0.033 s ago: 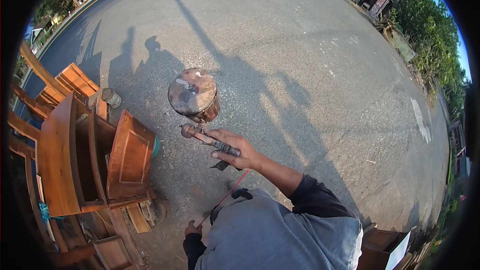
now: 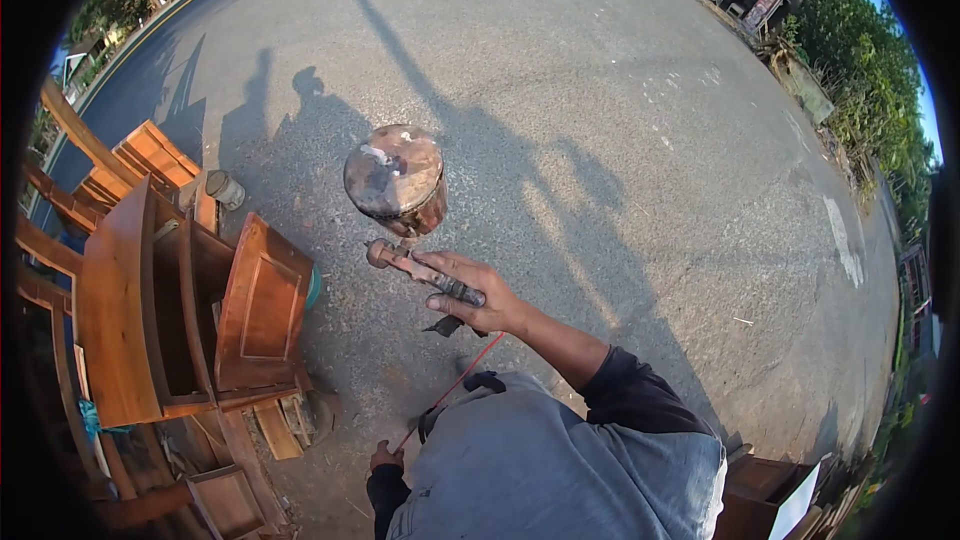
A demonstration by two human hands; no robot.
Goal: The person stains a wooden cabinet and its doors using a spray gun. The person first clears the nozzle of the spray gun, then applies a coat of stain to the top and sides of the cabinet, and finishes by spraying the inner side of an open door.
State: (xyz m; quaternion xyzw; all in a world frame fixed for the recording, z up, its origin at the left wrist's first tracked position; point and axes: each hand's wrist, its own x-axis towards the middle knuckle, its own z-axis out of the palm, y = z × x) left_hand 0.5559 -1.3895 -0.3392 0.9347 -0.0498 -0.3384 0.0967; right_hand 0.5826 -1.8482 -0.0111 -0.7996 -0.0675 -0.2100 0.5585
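My right hand (image 2: pixel 480 292) is closed round a worn spray gun (image 2: pixel 405 261), held out in front of me with its round, reddish-brown stained nozzle end toward the left. A thin red hose (image 2: pixel 465 375) runs down from near that hand toward my left side. By my left hip, my left hand (image 2: pixel 386 456) is closed on the lower stretch of this hose. Just beyond the gun, a round stained metal drum (image 2: pixel 395 172) with a flat top stands on the pavement, apart from the gun. To the left sits a varnished wooden cabinet (image 2: pixel 120 310) with a panelled door (image 2: pixel 264 305) standing out from it.
Beside the cabinet is a small dirty can (image 2: pixel 226 189); a teal round thing (image 2: pixel 314 287) shows behind the door. More wooden furniture parts (image 2: pixel 160 155) crowd the left. A brown wooden box (image 2: pixel 755 485) lies at lower right. Grey asphalt (image 2: pixel 700 240) stretches ahead and right.
The view has shifted slightly, so the drum sits a little higher and farther right in the picture. Both hands keep their holds, with hardly any movement.
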